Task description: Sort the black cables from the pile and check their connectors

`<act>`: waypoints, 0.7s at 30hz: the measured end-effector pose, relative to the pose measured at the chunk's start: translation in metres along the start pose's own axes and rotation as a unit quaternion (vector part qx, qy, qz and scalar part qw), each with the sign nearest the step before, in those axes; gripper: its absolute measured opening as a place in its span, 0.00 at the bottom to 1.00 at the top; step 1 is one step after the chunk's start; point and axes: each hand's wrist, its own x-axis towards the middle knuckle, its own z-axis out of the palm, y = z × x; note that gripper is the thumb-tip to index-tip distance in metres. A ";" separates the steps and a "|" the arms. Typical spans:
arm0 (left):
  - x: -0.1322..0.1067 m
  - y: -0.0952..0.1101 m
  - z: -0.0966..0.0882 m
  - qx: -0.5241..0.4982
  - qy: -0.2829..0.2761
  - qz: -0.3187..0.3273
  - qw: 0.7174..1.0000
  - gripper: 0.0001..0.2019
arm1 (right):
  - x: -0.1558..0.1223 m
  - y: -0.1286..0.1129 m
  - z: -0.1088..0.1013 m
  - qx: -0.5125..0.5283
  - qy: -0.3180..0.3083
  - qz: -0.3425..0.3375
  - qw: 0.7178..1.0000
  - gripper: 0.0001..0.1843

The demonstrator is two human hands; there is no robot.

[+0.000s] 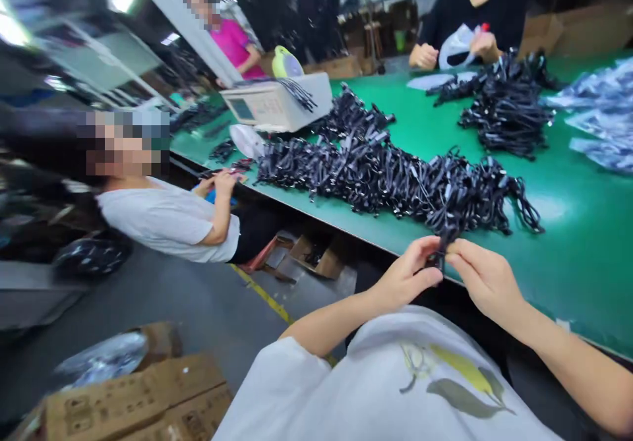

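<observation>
At the near edge of the green table (558, 276), both my hands grip one bundled black cable (448, 233). My left hand (413, 273) pinches it from the left, thumb below and fingers above. From the other side my right hand (482, 269) closes its fingertips on the same bundle. The cable's loops rise above my fingers; its lower end is partly covered by them. Just beyond lies a long heap of bundled black cables (366, 174), with small shiny connector ends showing.
A white machine with a display (281, 105) stands behind the heap. More cable bundles (509, 111) and bagged items (603, 111) lie at the right. A co-worker in white (173, 217) works at the left; another in black (475, 26) sits opposite. Cartons (143, 395) stand lower left.
</observation>
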 end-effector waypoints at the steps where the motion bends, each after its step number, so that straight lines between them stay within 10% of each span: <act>1: 0.002 0.000 0.004 0.003 -0.008 0.002 1.000 0.31 | 0.001 -0.001 0.003 0.015 0.000 0.010 1.000 0.16; 4: 0.009 -0.003 0.013 0.081 0.017 0.053 0.995 0.24 | 0.002 -0.004 0.011 0.142 -0.015 0.106 0.984 0.18; 9: 0.018 -0.008 0.006 0.318 0.029 0.224 0.921 0.21 | -0.002 0.010 -0.003 0.395 -0.129 0.257 0.872 0.27; 11: 0.022 -0.008 -0.001 0.403 0.030 0.228 0.886 0.21 | -0.005 0.019 -0.020 0.306 -0.146 0.236 0.911 0.27; 14: 0.030 -0.009 -0.008 0.509 0.022 0.219 0.832 0.21 | -0.010 0.024 -0.042 0.002 0.038 0.130 0.991 0.24; 16: 0.037 -0.009 -0.010 0.537 -0.026 0.254 0.804 0.20 | -0.015 0.022 -0.045 -0.200 0.103 0.027 0.974 0.26; 18: 0.044 -0.007 -0.011 0.515 -0.053 0.296 0.803 0.18 | -0.020 0.023 -0.038 -0.315 0.032 -0.053 0.947 0.29; 21: 0.049 -0.001 -0.018 0.423 0.046 0.277 0.861 0.22 | -0.028 0.033 -0.026 -0.381 0.019 -0.065 0.922 0.18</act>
